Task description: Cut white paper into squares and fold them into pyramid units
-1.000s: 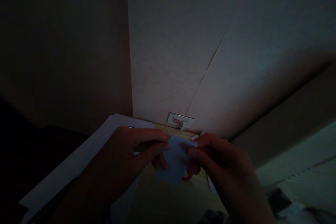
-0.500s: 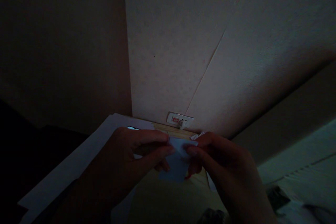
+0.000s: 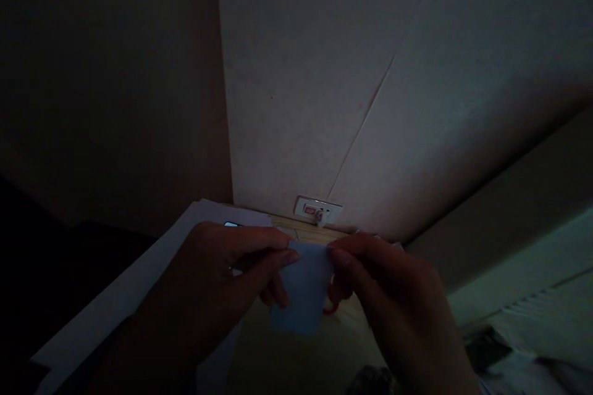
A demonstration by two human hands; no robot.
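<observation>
Between my two hands hangs a small pale blue piece of paper [image 3: 303,296], roughly rectangular. My left hand [image 3: 236,268] pinches its upper left corner with thumb and forefinger. The upper right corner is pinched by my right hand [image 3: 380,284]. Something red and curved [image 3: 331,305], perhaps a scissors handle, shows on the table just behind the paper's right edge; most of it is hidden. A lit phone screen [image 3: 231,224] peeks out above my left hand.
Large white sheets [image 3: 152,278] lie along the left of the wooden table [image 3: 282,361]. A wall socket [image 3: 317,210] with a plug in it sits just above the table's back edge. A dark object [image 3: 373,381] lies at the near edge. The room is dim.
The paper's folded-over top corner has opened out, so it hangs flatter and lower. Both hands have shifted slightly left, still pinching it.
</observation>
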